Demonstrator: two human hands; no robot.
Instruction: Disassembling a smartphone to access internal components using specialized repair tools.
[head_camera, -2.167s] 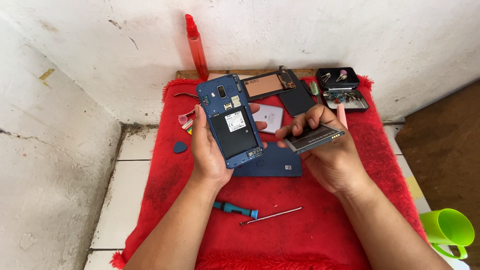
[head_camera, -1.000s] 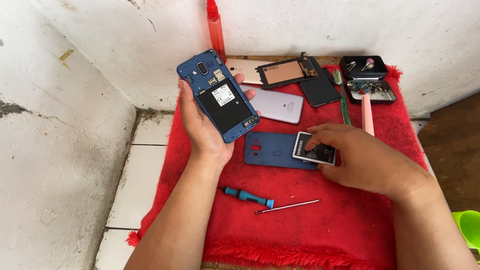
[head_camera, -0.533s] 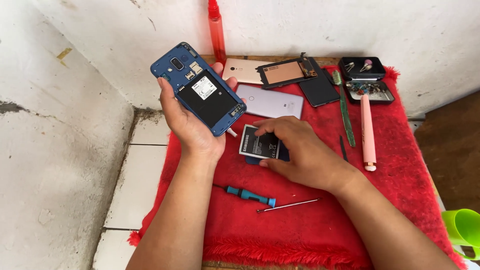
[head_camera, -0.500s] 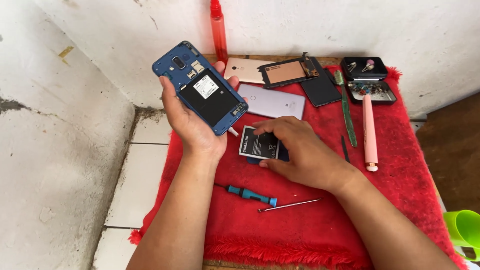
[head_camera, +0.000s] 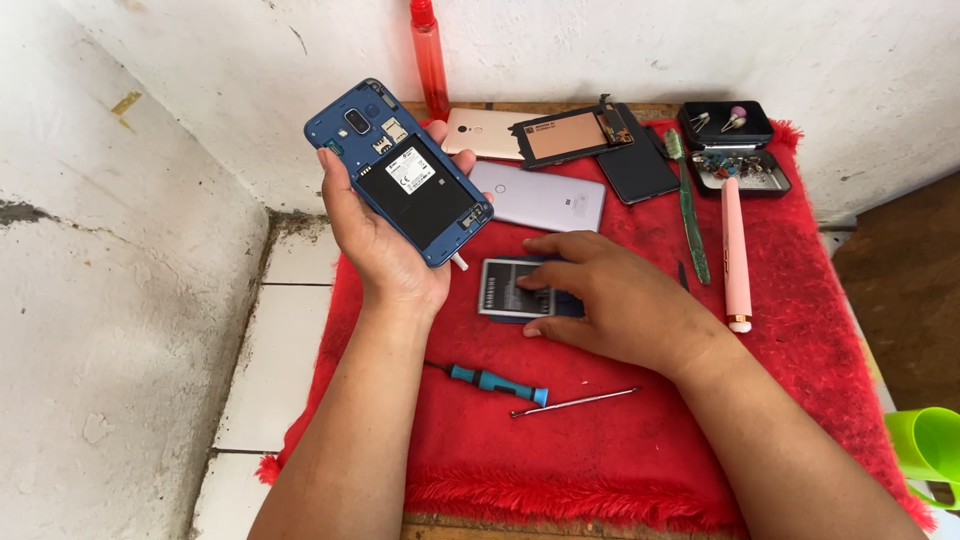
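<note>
Two hands work over a red cloth (head_camera: 800, 330). One blue phone (head_camera: 398, 172), back cover off, sits gripped in the left hand (head_camera: 385, 250), raised above the cloth; its long axis runs diagonally, camera end toward the upper left. One battery (head_camera: 508, 290) lies flat on the cloth under the right hand (head_camera: 620, 305), whose spread fingers press on it without closing. Below lie one teal-handled screwdriver (head_camera: 490, 381) and one thin metal rod (head_camera: 575, 402). Behind lie two more phones, gold (head_camera: 480, 130) and silver (head_camera: 545, 198). Farther right lies one pink pen-shaped tool (head_camera: 735, 250).
</note>
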